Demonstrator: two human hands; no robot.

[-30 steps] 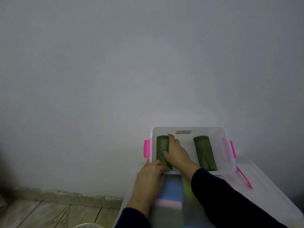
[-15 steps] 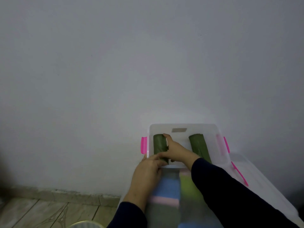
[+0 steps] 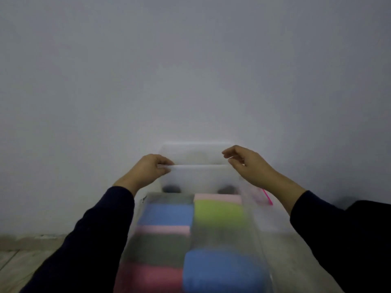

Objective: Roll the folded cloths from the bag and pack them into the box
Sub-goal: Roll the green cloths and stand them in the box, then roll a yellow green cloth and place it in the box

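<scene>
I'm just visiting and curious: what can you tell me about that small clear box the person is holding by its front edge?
The box is translucent whitish plastic, seen blurred. It sits against the wall, on a larger clear container of folded coloured cloths. The left hand pinches the near rim's left end; the right hand is at its right end, contact unclear. Two dark rolled cloths show dimly through the front wall. A pink latch shows on its right.
</scene>
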